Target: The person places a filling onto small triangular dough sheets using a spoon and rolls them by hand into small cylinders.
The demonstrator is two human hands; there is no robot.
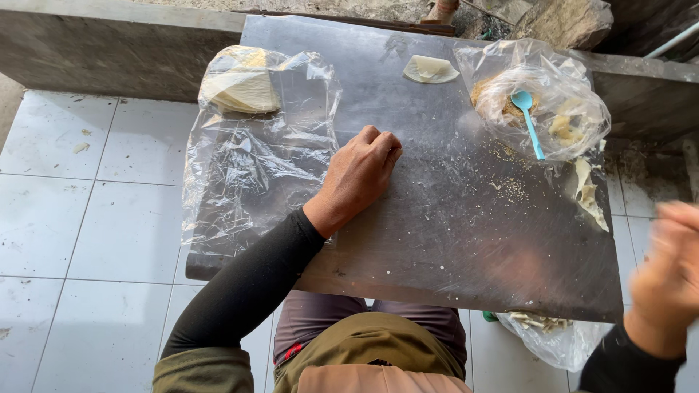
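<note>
My left hand (359, 175) rests as a closed fist on the metal board (451, 240), knuckles down beside a large clear plastic sheet (247, 175); whether it pinches anything is hidden. My right hand (668, 276) is blurred at the right edge, off the board, and its fingers look curled. A stack of pale dough wrappers (240, 89) lies under the plastic at the far left. One folded wrapper (429, 69) sits at the far middle. A clear bag of crumbly filling (539, 102) holds a light blue spoon (528, 116).
Dough scraps (586, 193) and crumbs lie on the board's right side. Another plastic bag with scraps (553, 335) hangs below the board's near right corner. White floor tiles (80, 211) spread to the left, with a low concrete ledge (95, 44) behind.
</note>
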